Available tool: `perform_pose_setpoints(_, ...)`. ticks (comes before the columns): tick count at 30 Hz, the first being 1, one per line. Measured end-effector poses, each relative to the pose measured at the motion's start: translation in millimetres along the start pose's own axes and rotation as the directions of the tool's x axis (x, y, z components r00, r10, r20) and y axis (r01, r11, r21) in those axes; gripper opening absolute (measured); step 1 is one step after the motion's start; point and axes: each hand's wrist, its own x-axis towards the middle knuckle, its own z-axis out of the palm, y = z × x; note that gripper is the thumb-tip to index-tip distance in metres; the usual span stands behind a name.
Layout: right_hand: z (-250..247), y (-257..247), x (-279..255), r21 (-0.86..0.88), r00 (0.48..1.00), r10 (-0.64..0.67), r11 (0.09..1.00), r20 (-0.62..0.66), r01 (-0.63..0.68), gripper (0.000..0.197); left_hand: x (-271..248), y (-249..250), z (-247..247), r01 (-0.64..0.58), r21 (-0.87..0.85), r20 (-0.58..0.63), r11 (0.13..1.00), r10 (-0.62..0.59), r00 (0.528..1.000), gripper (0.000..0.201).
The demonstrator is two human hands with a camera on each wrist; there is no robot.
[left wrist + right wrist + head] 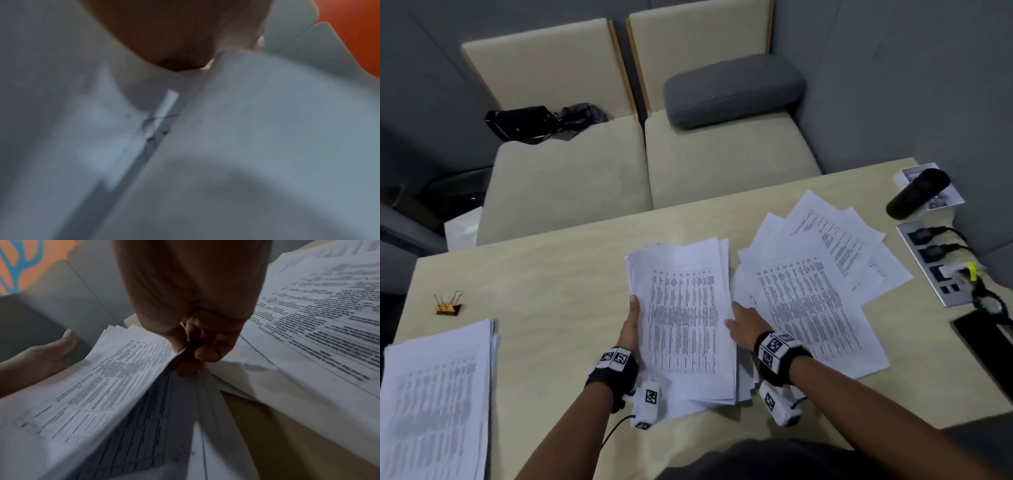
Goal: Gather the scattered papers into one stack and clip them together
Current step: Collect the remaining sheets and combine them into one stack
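I have the gathered stack (685, 318) pinched between my left hand (631, 329) and right hand (744, 320), each clamped on a side edge. Just right of my grip, loose papers (822, 274) wait; the binder clip (449, 303) lies unused, well left.

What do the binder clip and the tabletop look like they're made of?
Binder clip: looks like metal, with thin wire loop handles and an orange-gold body; the finish is unclear at this size. Tabletop: pale wood-look surface, probably laminate, smooth with a soft glare.
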Motion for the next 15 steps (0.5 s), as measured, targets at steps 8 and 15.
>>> perform_pose_setpoints(8, -48, 36, 8, 0.28, 0.983, 0.041, 0.96, -0.177, 0.01, 0.02, 30, -2, -6, 0.044, 0.536, -0.315, 0.843, 0.151, 0.937, 0.042)
perform_pose_setpoints(15, -133, 126, 5, 0.092, 0.793, 0.378, 0.919, -0.478, -0.383, 0.093, 29, -13, 1, -0.002, 0.525, -0.332, 0.851, 0.207, 0.92, 0.02)
